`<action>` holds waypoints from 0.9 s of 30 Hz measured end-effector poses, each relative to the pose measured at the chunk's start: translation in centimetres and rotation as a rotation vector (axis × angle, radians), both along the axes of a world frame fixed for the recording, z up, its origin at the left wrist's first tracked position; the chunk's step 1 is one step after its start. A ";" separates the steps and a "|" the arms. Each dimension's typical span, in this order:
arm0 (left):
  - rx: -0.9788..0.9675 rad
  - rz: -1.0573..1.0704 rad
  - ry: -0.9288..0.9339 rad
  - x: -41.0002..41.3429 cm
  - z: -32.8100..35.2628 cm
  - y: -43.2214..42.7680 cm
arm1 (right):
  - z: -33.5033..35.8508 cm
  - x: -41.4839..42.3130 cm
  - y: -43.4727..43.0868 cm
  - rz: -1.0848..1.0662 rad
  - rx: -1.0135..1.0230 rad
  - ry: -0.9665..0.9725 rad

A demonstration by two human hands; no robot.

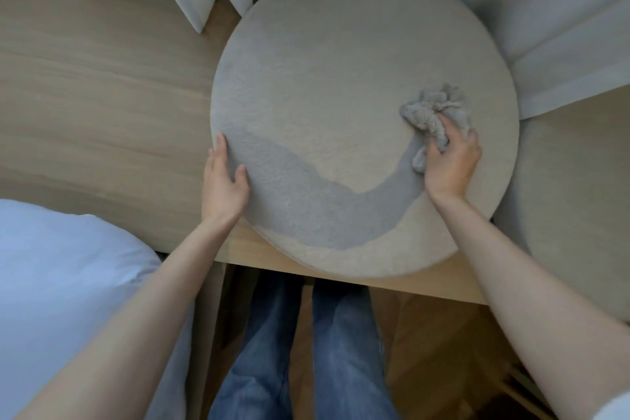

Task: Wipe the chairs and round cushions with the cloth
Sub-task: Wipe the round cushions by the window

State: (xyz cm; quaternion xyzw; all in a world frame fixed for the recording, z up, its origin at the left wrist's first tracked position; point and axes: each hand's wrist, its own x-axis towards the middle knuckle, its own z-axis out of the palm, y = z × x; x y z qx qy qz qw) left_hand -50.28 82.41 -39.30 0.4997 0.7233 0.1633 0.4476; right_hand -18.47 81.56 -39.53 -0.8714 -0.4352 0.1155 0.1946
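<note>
While your left hand (225,184) lay flat, fingers released, on the left edge of the round cushion (341,61), the fingers of your right hand (450,164) grasped the crumpled grey cloth (429,112) against its right side (a darker swath (306,194) curved across the near half). The cushion sat on the wooden worktop (102,95), a second cushion (572,215) just beside it.

Both bare forearms reach forward from the lower corners of the view. The left hand (225,181) lies flat with straight fingers (thumb spread apart) on the rim of the round beige fabric cushion (341,54). The right hand (450,165), knuckles up, curls its fingers round a crumpled grey cloth (431,112).
</note>
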 end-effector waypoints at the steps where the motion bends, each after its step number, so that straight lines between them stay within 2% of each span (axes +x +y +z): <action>1: -0.021 -0.005 -0.005 0.0 -0.1 -0.3 | -0.2 -1.7 -0.1 0.002 0.011 0.026; 4: -0.040 -0.025 0.007 0.2 -0.3 -1.5 | -1.2 -9.2 -1.1 0.100 0.076 0.115; 7: -0.049 -0.024 -0.007 0.3 -0.1 -1.7 | -0.5 -15.8 -4.1 0.367 0.042 0.249; 10: -0.065 -0.038 -0.009 0.0 0.3 -1.8 | 0.1 -14.8 -5.9 0.687 -0.033 0.293; 12: -0.073 -0.042 -0.010 -0.1 0.6 -2.3 | 0.2 -10.6 -5.4 0.786 -0.056 0.239; 14: -0.090 -0.029 -0.029 0.2 0.8 -3.1 | 0.2 -5.0 -5.5 0.616 -0.040 0.151; 16: -0.107 0.008 -0.071 0.8 1.0 -3.9 | 0.5 -0.3 -7.0 0.307 -0.031 0.106; 18: -0.121 0.049 -0.108 1.3 1.0 -4.7 | 0.6 0.5 -8.8 0.045 -0.026 0.099; 20: -0.140 0.047 -0.118 1.5 0.9 -5.7 | 0.3 -2.4 -9.9 -0.094 -0.006 0.137; 23: -0.184 0.000 -0.135 1.4 0.6 -7.0 | 0.0 -10.5 -11.2 -0.098 0.069 0.251; 27: -0.190 -0.032 -0.136 1.3 0.6 -7.8 | 1.5 -17.1 -14.2 0.165 -0.016 0.467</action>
